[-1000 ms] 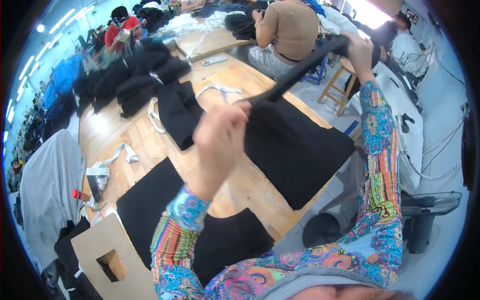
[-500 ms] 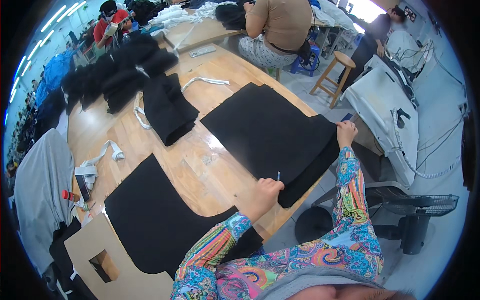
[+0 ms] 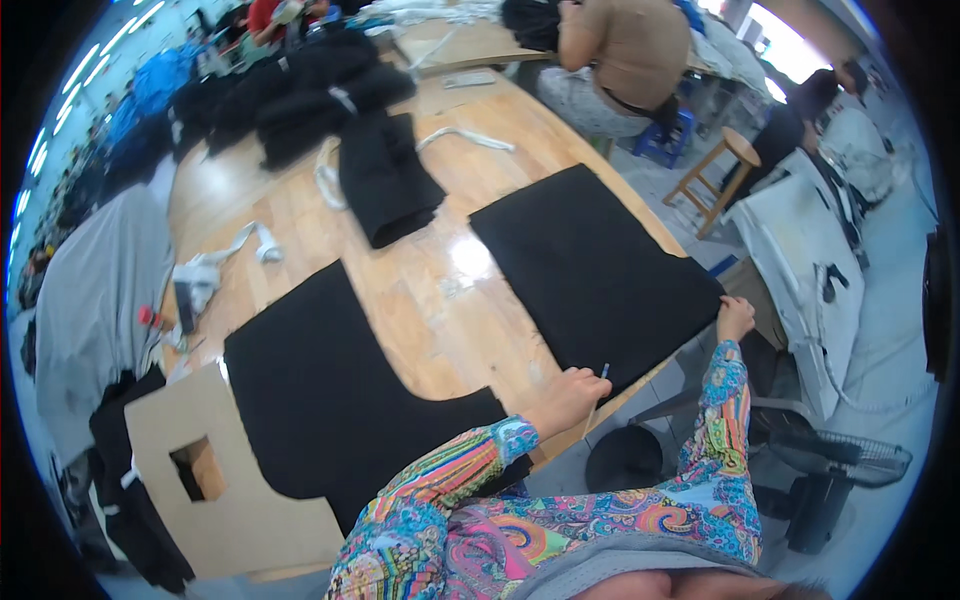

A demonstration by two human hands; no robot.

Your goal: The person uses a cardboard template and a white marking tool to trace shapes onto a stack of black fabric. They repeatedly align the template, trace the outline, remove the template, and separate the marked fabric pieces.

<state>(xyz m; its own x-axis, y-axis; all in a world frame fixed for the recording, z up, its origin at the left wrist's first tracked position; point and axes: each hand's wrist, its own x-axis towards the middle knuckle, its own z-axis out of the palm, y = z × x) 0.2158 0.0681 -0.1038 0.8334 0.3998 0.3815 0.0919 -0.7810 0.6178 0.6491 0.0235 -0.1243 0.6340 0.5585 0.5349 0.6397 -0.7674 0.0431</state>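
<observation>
A black cut fabric panel (image 3: 590, 270) lies on the wooden table, its near edge close to the table's right edge. My right hand (image 3: 737, 318) pinches that panel at its right corner. At the near left corner of the same panel, my left hand (image 3: 568, 402) is closed around a thin pen-like stick (image 3: 605, 371), its fingers against the fabric edge. Whether it also grips the cloth is hard to make out. To the left lies a second black panel (image 3: 330, 380) with a curved cut, partly under my left sleeve. A cardboard pattern (image 3: 235, 535) with a square hole lies beside it.
A folded black bundle (image 3: 390, 185) and more black piles (image 3: 330, 95) lie farther back, with white cloth strips (image 3: 265, 245) on the table. One person (image 3: 640, 50) sits at the far side. A wooden stool (image 3: 715, 175) and a fan (image 3: 830, 470) stand to the right.
The view has shifted, so the table sits farther left and higher. The lower layer that showed along the panel's near edge is now covered, and both hands remain at that edge.
</observation>
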